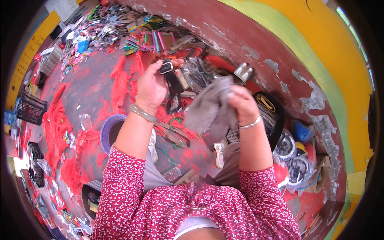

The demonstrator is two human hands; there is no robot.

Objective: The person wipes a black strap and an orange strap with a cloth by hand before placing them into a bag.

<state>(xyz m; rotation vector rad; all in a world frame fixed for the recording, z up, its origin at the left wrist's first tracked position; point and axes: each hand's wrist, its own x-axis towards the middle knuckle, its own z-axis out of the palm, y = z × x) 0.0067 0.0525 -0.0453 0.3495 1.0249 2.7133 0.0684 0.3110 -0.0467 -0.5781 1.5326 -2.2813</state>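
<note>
My left hand [152, 89] is raised in front of me, closed round a black belt [173, 86] with a dark square buckle at its top. The rest of the belt hangs down beside the fingers. To its right, my right hand [245, 105] grips a grey cloth [212, 106], which droops toward the floor and is partly blurred. A pale bangle [143, 113] circles my left wrist, and a silver one [251, 122] my right.
A purple bucket [107, 134] stands left of my legs. Clear bags with wheel-like parts [298, 166] and a blue helmet-like object [302, 132] lie at right by the peeling wall [288, 60]. Mixed scraps [108, 30] pile up at the far left; a black crate [32, 108] sits left.
</note>
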